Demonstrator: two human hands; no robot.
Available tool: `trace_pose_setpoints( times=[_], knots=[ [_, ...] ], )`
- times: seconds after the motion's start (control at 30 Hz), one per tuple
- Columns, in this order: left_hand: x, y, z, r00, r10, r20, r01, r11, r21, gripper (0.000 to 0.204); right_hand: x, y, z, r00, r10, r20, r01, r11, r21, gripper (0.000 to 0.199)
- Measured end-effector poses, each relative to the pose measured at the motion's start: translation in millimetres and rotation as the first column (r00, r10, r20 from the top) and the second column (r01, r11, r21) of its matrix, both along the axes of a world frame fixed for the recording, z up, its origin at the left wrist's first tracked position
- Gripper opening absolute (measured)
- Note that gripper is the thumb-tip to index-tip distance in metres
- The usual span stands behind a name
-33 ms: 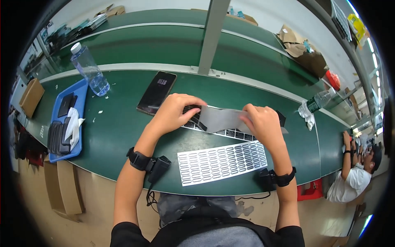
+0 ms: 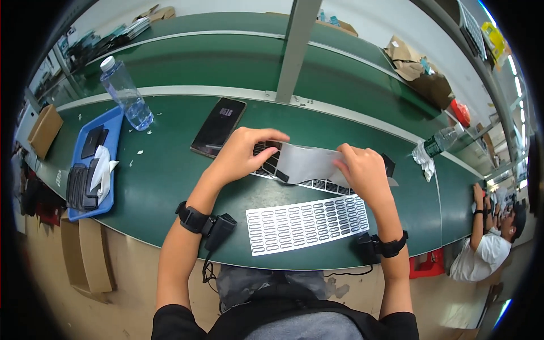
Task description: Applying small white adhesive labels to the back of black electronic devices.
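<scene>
My left hand [image 2: 243, 154] lies over the left end of a sheet of black stickers [image 2: 327, 186]. Its thumb and index finger are spread apart on the sheet. A strip of translucent grey film [image 2: 309, 164] covers much of that sheet. My right hand [image 2: 362, 170] pinches the film near its right end between thumb and fingers. Nearer to me lies a white sheet of rounded label outlines [image 2: 306, 224], its right columns looking darker. Beyond my right hand a small black piece [image 2: 389, 165] partly shows; what it is I cannot make out.
A phone [image 2: 220, 126] lies behind my left hand. At left, a blue tray [image 2: 115, 130] holds dark flat cases and white tissue, with a water bottle [image 2: 129, 96] beside it. Another bottle [image 2: 442, 140] lies at right. A metal post [image 2: 292, 54] rises behind. A co-worker [image 2: 490, 252] sits far right.
My left thumb and index finger have spread a little wider. The grey film looks slightly flatter, still in my right hand. The whole view has shifted slightly.
</scene>
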State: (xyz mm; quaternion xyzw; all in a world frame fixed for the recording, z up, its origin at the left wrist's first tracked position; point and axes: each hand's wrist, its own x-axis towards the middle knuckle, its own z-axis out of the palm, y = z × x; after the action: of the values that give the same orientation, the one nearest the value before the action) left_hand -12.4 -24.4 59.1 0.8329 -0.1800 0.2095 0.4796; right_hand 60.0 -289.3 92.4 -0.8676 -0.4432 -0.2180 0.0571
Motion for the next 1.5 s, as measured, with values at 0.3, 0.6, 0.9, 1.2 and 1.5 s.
trace_pose_setpoints(
  times=[0.3,0.6,0.9,1.2,1.5],
  knots=[
    [9,3,-22,0.992,0.036,-0.123,-0.063,0.974,-0.220,0.027,8,2,-4,0.997,0.076,0.017,-0.078,0.993,0.089,0.020],
    [6,0,-13,0.950,-0.148,-0.276,-0.009,0.869,-0.495,0.031,20,-7,-10,0.995,0.036,0.098,-0.057,0.973,0.224,0.019],
    [8,2,-29,0.917,-0.115,-0.382,-0.103,0.857,-0.505,0.022,27,-8,-24,0.995,0.016,0.101,-0.037,0.977,0.209,0.019],
    [11,12,-28,0.930,0.081,-0.360,-0.282,0.783,-0.554,0.018,33,-21,-25,0.983,-0.114,0.142,0.086,0.977,0.194,0.025],
    [-2,5,-7,0.945,0.325,-0.026,-0.297,0.891,0.345,0.047,34,-29,-48,0.928,-0.209,-0.309,0.233,0.972,0.041,0.030]
  ],
)
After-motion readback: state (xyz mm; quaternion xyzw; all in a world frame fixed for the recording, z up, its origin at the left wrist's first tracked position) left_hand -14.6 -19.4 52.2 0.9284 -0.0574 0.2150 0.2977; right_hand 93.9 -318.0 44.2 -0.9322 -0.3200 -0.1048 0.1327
